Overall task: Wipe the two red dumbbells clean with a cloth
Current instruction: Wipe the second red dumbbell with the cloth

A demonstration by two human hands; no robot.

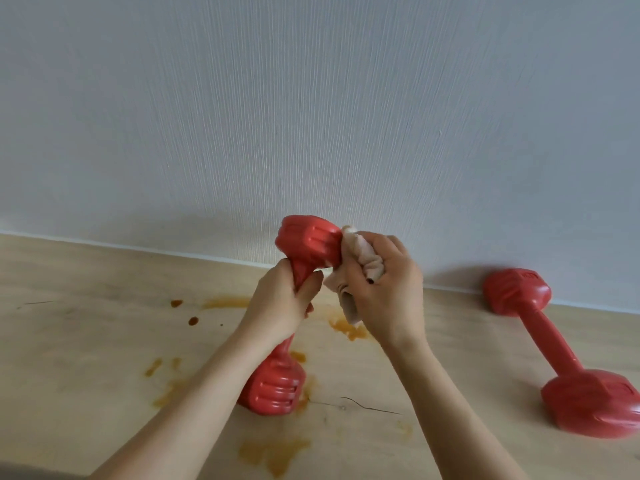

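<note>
Low in the frame's centre, the upright dumbbell (277, 379) stands on the stained floor (86, 358), its handle wrapped by the left hand (284, 303). Right hand (384, 292) pinches the bunched cloth (363, 261) against the top head. Best to rotate the handle, working the ridges. Second dumbbell (554, 344) lies at right.

Even, soft daylight; bright, no glare. Faint diffuse shadows on the wall (311, 98) behind the left hand (280, 299) and right hand (384, 289). Wide-angle bend: the wall-floor line right of the hands slopes down. Slight motion blur overall; the dumbbell (554, 344) far right of the hands is softest near the frame edge.
</note>
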